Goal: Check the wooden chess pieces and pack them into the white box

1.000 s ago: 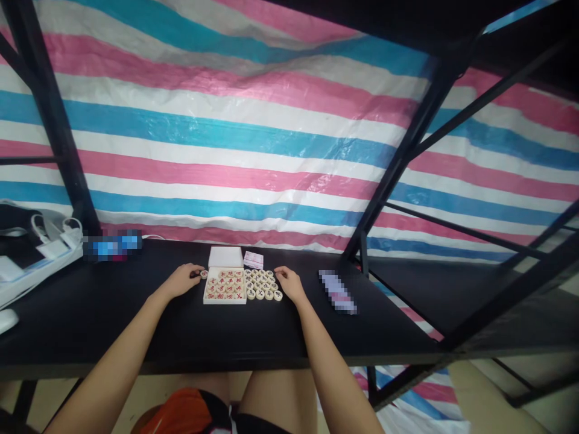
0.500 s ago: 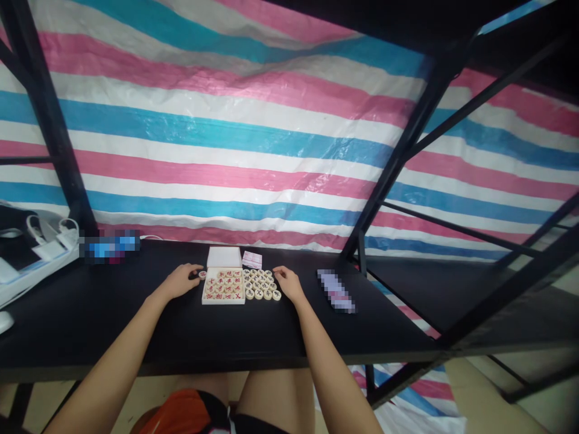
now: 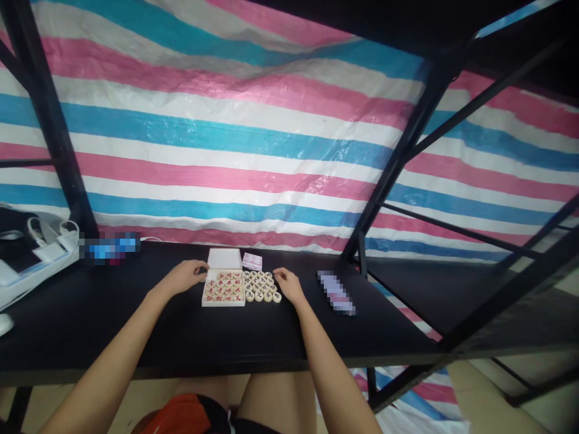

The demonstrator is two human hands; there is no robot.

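An open white box [image 3: 223, 304] on the black desk holds rows of Chinese chess pieces [image 3: 225, 290] with red characters, with a gap at its far left corner. Its white lid [image 3: 225, 258] lies tipped back behind it. At the box's far left corner, my left hand [image 3: 187, 276] has thumb and fingers pinched together; the red-marked piece between them is hidden by the fingers. Black-marked Chinese chess pieces [image 3: 259, 287] stand in rows along the box's right side. Beside their right edge rests my right hand [image 3: 289, 286], fingers loosely bent and apart, holding nothing.
A small pink-and-white packet [image 3: 252, 261] lies behind the black-marked pieces. To the right is a blurred-out flat object [image 3: 336, 292]. A white power strip [image 3: 43, 262] with plugs and another blurred item [image 3: 113, 248] are at left. Black metal posts [image 3: 398, 157] frame the desk.
My left hand has moved slightly right and up to the box's corner. The red-marked piece that lay left of the box no longer shows. My right hand has stayed in place.
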